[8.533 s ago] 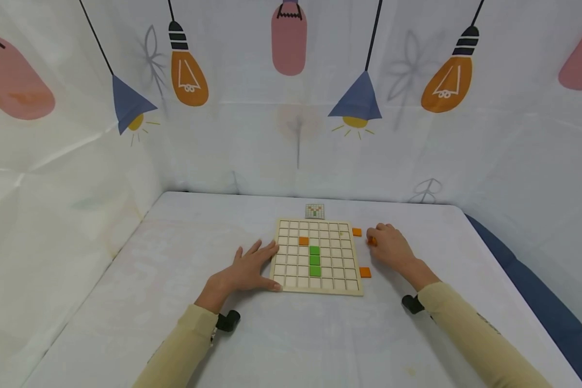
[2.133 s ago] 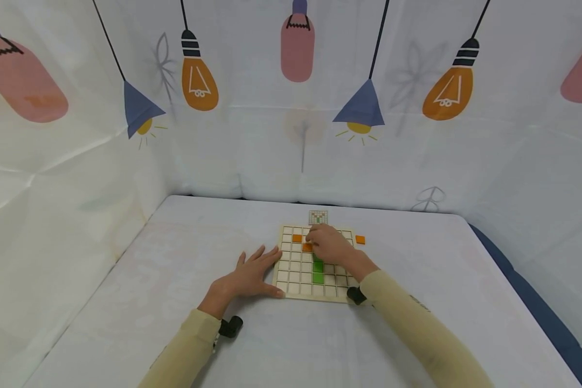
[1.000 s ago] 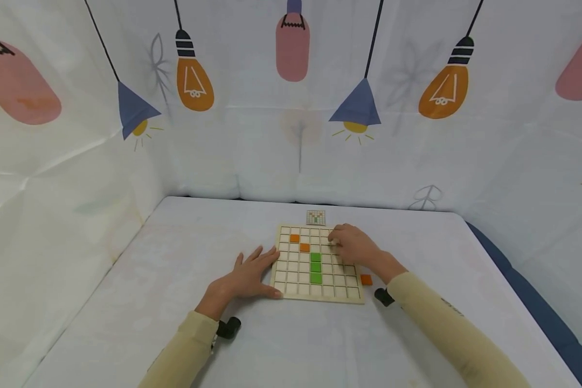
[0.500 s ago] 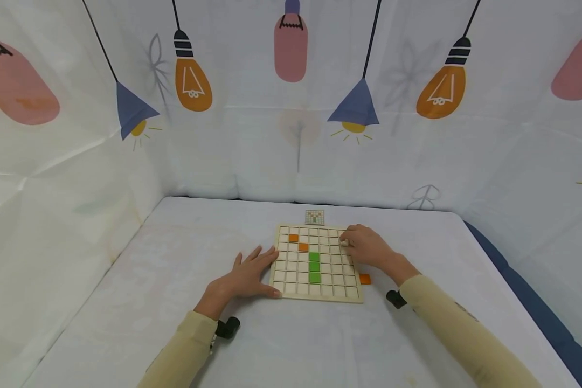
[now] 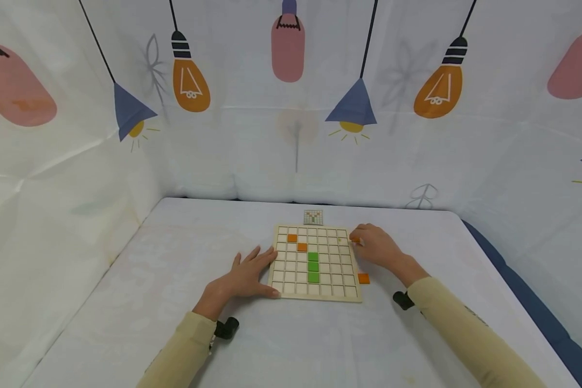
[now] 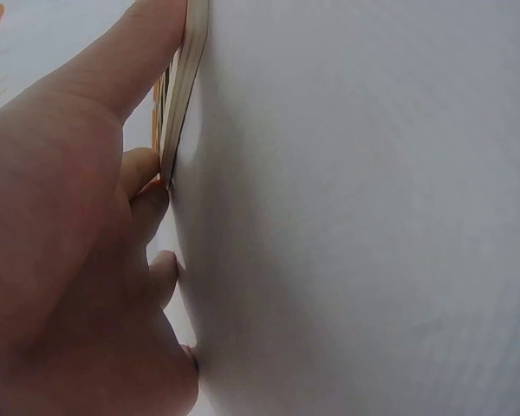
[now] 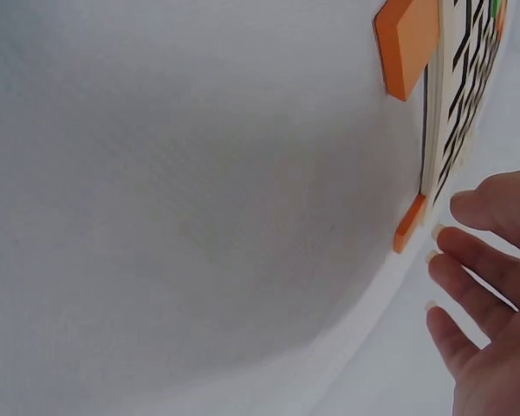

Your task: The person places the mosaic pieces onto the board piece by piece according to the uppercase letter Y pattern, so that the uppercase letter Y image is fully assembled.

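Observation:
A pale wooden grid board (image 5: 337,279) lies on the white table. Orange tiles (image 5: 292,238) fill two of its cells in a diagonal, and a column of green tiles (image 5: 313,267) runs below them. My left hand (image 5: 244,276) rests at the board's left edge, fingers spread, with the thumb at the near corner. Beside the far right edge, my right hand (image 5: 380,248) hovers over a loose orange tile (image 7: 409,224). In the right wrist view its fingers are parted and hold nothing. Another loose orange tile (image 5: 364,278) lies by the board's right edge, nearer me.
A small pattern card (image 5: 313,217) with a miniature grid lies just beyond the board's far edge. Behind the table hangs a white curtain (image 5: 252,145) printed with lamps and bulbs. Dark blue fabric (image 5: 524,302) shows past the table's right edge.
A second orange tile has been set on the board's upper left by my right hand. That hand has since drawn back rightward to the loose tile. My left hand stays at the edge.

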Demonstrator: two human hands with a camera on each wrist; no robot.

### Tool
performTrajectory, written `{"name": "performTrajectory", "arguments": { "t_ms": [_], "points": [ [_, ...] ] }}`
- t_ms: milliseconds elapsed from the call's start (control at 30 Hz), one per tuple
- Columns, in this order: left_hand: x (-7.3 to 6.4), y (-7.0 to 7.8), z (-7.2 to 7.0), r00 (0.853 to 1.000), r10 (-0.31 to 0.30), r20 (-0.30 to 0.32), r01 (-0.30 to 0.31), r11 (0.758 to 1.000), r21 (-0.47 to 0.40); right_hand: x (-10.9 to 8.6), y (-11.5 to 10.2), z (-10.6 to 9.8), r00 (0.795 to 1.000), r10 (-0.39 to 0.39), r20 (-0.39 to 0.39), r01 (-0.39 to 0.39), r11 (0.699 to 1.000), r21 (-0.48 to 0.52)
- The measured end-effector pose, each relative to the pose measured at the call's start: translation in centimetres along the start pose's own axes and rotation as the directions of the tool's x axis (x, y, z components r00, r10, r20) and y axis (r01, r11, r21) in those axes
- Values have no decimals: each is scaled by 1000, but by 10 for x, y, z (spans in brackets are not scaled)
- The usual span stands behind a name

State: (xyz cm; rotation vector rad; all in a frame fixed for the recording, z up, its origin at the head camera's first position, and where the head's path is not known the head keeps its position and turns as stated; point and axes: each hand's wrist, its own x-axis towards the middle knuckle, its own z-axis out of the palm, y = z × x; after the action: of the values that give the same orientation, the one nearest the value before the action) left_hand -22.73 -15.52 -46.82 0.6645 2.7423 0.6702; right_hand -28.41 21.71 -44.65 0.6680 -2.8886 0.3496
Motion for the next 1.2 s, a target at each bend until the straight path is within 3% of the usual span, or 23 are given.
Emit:
{"name": "performTrajectory", "arguments": {
  "t_ms": [867, 1200],
  "points": [
    [-2, 1, -2, 1000, -4, 1, 4, 1000, -7, 10, 12, 5, 993, 105, 47, -104, 994, -24],
    [-1, 1, 0, 1000, -14, 1, 14, 1000, -7, 13, 14, 12, 994, 98, 44, -98, 995, -21]
  ]
}}
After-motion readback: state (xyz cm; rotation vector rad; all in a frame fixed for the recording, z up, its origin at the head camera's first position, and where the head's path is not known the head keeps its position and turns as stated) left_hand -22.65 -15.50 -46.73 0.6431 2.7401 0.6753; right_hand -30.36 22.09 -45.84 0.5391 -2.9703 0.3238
